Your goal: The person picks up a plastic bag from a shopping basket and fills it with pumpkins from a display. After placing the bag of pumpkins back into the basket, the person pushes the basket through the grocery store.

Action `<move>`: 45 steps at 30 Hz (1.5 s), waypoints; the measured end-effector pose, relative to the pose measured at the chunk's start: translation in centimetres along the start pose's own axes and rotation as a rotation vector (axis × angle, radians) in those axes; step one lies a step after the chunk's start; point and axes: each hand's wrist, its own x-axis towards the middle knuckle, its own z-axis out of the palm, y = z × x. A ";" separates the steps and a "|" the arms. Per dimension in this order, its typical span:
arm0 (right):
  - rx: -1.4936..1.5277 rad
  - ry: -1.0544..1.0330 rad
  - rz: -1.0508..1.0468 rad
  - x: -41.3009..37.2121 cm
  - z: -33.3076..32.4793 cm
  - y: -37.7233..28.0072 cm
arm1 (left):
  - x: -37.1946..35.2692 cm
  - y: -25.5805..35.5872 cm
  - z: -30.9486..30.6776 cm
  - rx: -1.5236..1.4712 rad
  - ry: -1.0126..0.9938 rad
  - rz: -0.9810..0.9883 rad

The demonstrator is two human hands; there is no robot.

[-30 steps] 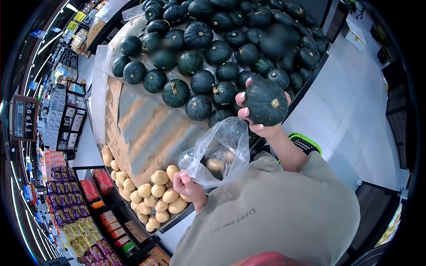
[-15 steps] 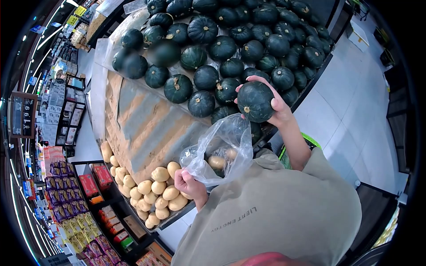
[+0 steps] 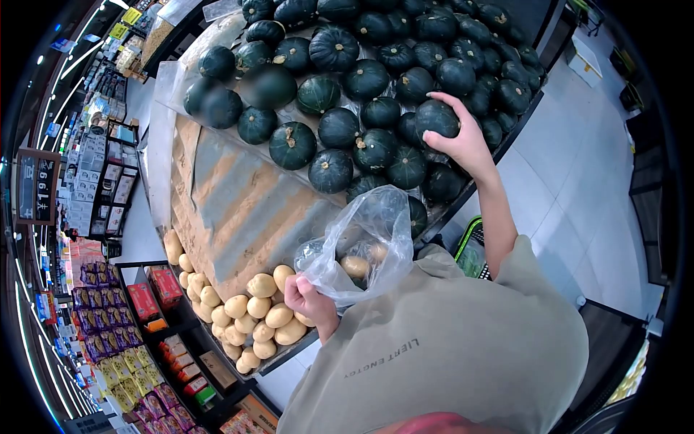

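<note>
My right hand [image 3: 466,141] has its thumb and fingers curved round a dark green pumpkin [image 3: 436,120], over the right side of the pumpkin heap [image 3: 336,129]. Down by the potatoes, my left hand [image 3: 309,299] is closed on the edge of a clear plastic bag [image 3: 379,217]. The bag hangs with its mouth spread wide. Inside it, a few yellowish potatoes [image 3: 354,266] show through the film, along with something dark that is partly hidden.
Loose potatoes [image 3: 260,307] are piled at the stand's near left corner, beside bare brown cardboard [image 3: 238,210]. A green-rimmed basket [image 3: 471,253] is beside my right arm. Packaged snacks [image 3: 119,325] fill shelves at lower left. A price sign [image 3: 37,186] hangs at far left.
My right hand has moved away from the bag's mouth, up and to the right over the heap, with a pumpkin in its fingers. My left hand keeps holding the bag in place.
</note>
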 end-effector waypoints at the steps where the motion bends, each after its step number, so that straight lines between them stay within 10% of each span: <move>1: -0.029 0.025 -0.014 0.7 -0.1 0.0 | 0.0 -0.1 0.0 -0.002 -0.001 0.000; 23: -0.821 -0.030 -0.651 17.7 3.6 4.3 | -1.1 0.4 -1.2 -0.012 0.104 0.005; 39: -0.787 0.042 -0.630 17.2 1.8 7.8 | -0.6 0.2 -0.5 -0.012 -0.075 0.083; 45: -0.436 0.074 -0.580 8.3 3.2 -3.0 | -1.0 1.3 -1.1 0.075 -0.121 0.146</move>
